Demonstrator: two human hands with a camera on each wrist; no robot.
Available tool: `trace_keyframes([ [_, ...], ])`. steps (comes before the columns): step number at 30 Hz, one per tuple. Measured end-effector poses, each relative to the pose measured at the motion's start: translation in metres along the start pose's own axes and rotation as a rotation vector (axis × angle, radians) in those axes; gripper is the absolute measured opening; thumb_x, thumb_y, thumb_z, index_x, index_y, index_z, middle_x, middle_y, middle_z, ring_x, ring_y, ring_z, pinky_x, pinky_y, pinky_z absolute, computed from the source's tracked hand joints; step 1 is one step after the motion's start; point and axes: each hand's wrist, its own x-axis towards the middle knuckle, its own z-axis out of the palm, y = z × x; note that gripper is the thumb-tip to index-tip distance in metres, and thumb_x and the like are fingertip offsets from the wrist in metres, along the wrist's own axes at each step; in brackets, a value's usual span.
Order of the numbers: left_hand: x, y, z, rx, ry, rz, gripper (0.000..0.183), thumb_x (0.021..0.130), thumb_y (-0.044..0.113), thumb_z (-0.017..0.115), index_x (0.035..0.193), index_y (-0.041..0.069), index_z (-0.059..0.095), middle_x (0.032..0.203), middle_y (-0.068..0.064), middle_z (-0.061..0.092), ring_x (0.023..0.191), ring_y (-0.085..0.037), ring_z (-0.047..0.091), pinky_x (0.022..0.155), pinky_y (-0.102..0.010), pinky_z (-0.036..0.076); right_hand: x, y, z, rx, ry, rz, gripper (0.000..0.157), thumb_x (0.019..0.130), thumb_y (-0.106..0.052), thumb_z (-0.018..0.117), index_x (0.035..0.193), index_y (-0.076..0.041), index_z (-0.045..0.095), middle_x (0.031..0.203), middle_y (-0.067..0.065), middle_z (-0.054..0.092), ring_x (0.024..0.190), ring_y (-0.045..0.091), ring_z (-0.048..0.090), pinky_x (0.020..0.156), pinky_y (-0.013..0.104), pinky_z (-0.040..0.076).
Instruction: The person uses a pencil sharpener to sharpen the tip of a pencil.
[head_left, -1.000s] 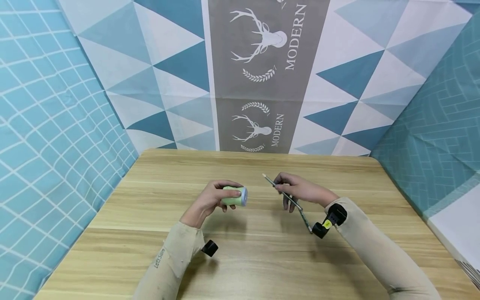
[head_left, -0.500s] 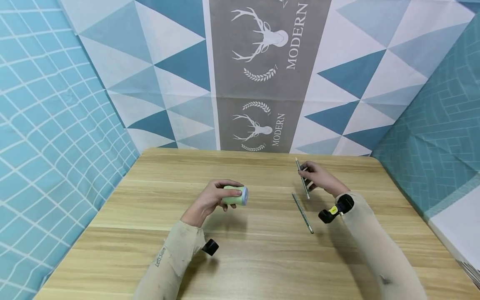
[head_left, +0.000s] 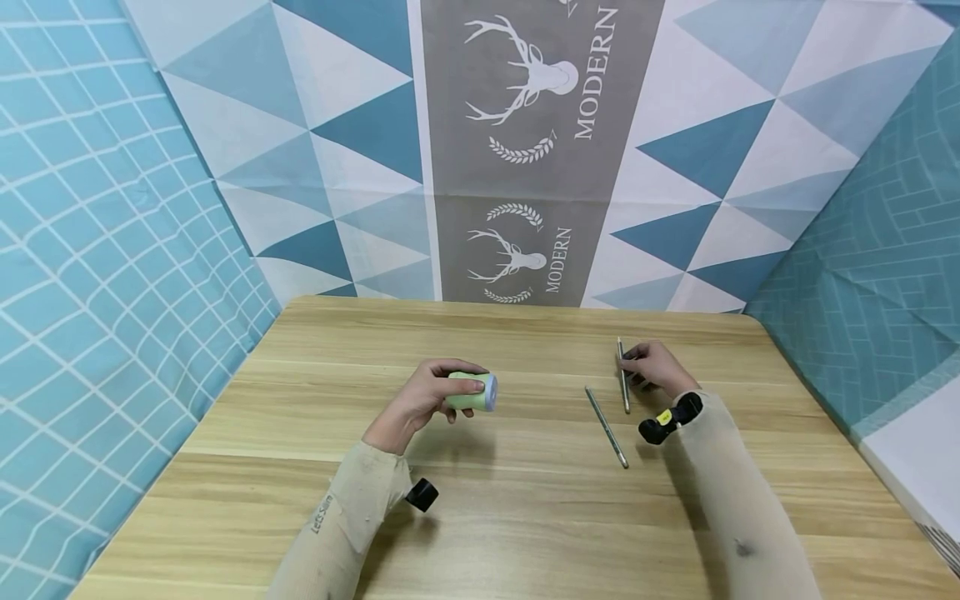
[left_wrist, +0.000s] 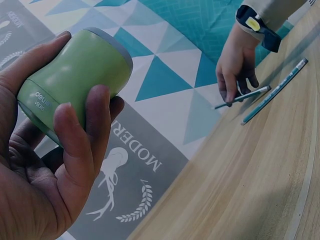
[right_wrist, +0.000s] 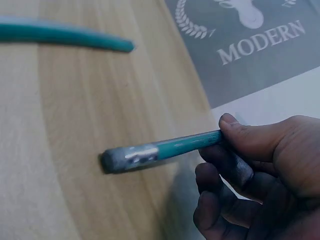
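Observation:
My left hand [head_left: 429,392] grips a small light-green pencil sharpener [left_wrist: 82,75] marked "deli", fingers and thumb wrapped round its waisted body, its grey-blue end facing right in the head view. Over at the right back, my right hand [head_left: 654,367] pinches a green pencil [head_left: 624,387] between thumb and fingers. The right wrist view shows this pencil's metal ferrule and dark eraser [right_wrist: 109,161] pointing away from the fingertips, low over the wood. A second green pencil [head_left: 606,427] lies slantwise on the table, left of the held one.
The wood-grain table [head_left: 487,517] ends at the back against a wall cover [head_left: 517,167] with deer and triangle prints. Blue tiled-pattern sheets [head_left: 112,250] bound the left and right sides. A white box-like object [head_left: 918,467] stands beyond the right edge.
My right hand has carried its pencil from mid-table to the right and back, turned it more upright in the head view and lowered it beside the other pencil. The left hand holds still.

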Motion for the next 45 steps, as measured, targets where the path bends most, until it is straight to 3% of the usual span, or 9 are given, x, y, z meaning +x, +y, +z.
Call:
trace_keyframes([
  [8,0.0,-0.001,0.0,-0.001,0.001,0.002,0.022,0.084,0.009,0.074,0.105,0.009,0.076,0.093,-0.021,0.062,0.053,-0.018,0.065,0.038,-0.021,0.046,0.005,0.009,0.007,-0.193,0.062,-0.005,0.03,0.094,-0.016,0.068,0.105,0.012,0.068,0.084,0.014,0.068,0.068,0.017,0.06,0.059,0.031,0.053],
  [20,-0.001,0.001,0.0,-0.002,0.002,-0.002,0.023,0.083,0.011,0.075,0.106,0.009,0.076,0.095,-0.021,0.061,0.053,-0.018,0.065,0.038,-0.021,0.046,0.002,0.007,0.004,-0.235,0.062,0.021,0.036,0.092,-0.02,0.071,0.108,0.011,0.064,0.099,0.021,0.065,0.085,0.028,0.062,0.073,0.039,0.055],
  [29,-0.001,0.001,0.001,0.0,-0.003,-0.002,0.025,0.084,0.011,0.075,0.108,0.007,0.076,0.095,-0.021,0.062,0.054,-0.018,0.065,0.038,-0.021,0.047,-0.001,0.007,0.001,-0.252,0.043,0.006,0.038,0.092,-0.021,0.071,0.108,0.011,0.061,0.1,0.022,0.062,0.088,0.03,0.06,0.074,0.039,0.053],
  [33,-0.001,0.0,0.001,-0.005,-0.002,-0.002,0.025,0.084,0.01,0.075,0.108,0.007,0.075,0.095,-0.021,0.061,0.054,-0.018,0.065,0.038,-0.021,0.047,-0.006,0.005,-0.002,-0.229,0.002,0.006,0.042,0.093,-0.021,0.069,0.113,0.013,0.057,0.099,0.022,0.063,0.087,0.029,0.06,0.074,0.04,0.054],
  [39,0.0,-0.001,0.001,-0.003,-0.006,0.007,0.025,0.083,0.01,0.075,0.108,0.006,0.075,0.094,-0.021,0.062,0.054,-0.018,0.065,0.038,-0.021,0.048,-0.031,-0.012,-0.005,-0.145,-0.087,0.049,0.043,0.095,-0.018,0.067,0.12,0.012,0.05,0.091,0.019,0.062,0.07,0.025,0.063,0.062,0.039,0.059],
  [45,0.0,-0.001,-0.001,0.0,-0.017,0.017,0.024,0.085,0.011,0.075,0.108,0.006,0.075,0.094,-0.02,0.062,0.055,-0.019,0.066,0.039,-0.021,0.049,-0.059,-0.034,0.008,-0.183,-0.206,0.054,0.029,0.093,-0.02,0.07,0.105,0.003,0.059,0.08,0.016,0.064,0.063,0.025,0.063,0.055,0.039,0.059],
])
